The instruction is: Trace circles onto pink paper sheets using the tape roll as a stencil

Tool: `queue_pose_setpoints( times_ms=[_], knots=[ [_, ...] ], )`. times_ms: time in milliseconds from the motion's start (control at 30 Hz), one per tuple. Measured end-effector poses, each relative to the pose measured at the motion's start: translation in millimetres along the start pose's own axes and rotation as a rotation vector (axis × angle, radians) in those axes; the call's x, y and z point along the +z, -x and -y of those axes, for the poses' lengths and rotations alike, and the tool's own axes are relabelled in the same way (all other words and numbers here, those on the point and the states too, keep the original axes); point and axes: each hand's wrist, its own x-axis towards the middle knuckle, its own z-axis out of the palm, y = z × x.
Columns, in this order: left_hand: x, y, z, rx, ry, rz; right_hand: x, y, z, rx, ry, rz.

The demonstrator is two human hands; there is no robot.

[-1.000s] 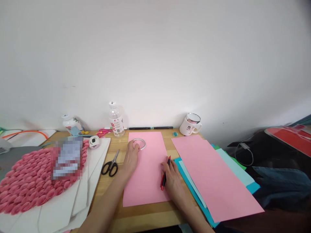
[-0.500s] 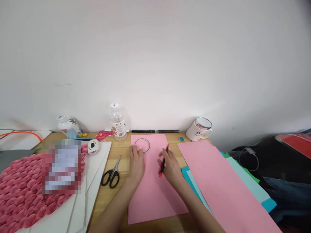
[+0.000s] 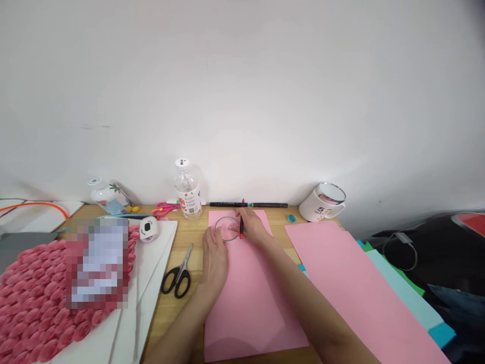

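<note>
A sheet of pink paper (image 3: 246, 293) lies lengthwise before me on the wooden table. On its far part rests a thin metal ring (image 3: 226, 218). My left hand (image 3: 215, 258) presses the ring's lower left edge against the paper with its fingertips. In my right hand (image 3: 252, 226) is a black-and-red pen (image 3: 241, 226), held nearly upright at the ring's right edge. Whether the pen tip touches the paper I cannot tell. Black-handled scissors (image 3: 178, 278) lie left of my left hand.
At left, pink petal-like pieces (image 3: 45, 288) cover white sheets (image 3: 146, 298). A clear bottle (image 3: 188, 194), dark pens (image 3: 227, 205) and a tilted white mug (image 3: 321, 203) line the wall. More pink paper (image 3: 348, 283) lies right, over blue and green sheets.
My right hand has moved left and away from me, bringing the pen from over the paper to the ring's right edge. My left hand stays on the ring. The view has shifted slightly.
</note>
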Motion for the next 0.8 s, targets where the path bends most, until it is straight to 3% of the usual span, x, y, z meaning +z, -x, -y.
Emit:
queue_pose_setpoints(
  times_ms=[167, 333, 467, 633, 800],
  knots=[
    [-9.3, 8, -5, -0.061, -0.015, 0.011, 4, 11, 8, 0.005, 0.024, -0.013],
    [-23.7, 17, -12, -0.066, -0.088, 0.12, 8, 25, 18, 0.011, 0.059, 0.014],
    [-32.6, 23, -13, -0.038, -0.176, 0.135, 7, 29, 22, 0.01, 0.071, 0.037],
    [-35.6, 32, -11, 0.102, -0.212, 0.2, -8, 29, 21, -0.06, -0.028, 0.139],
    [-39.3, 48, -3, 0.036, -0.096, 0.17, -39, 62, 22, -0.031, -0.034, 0.134]
  ],
)
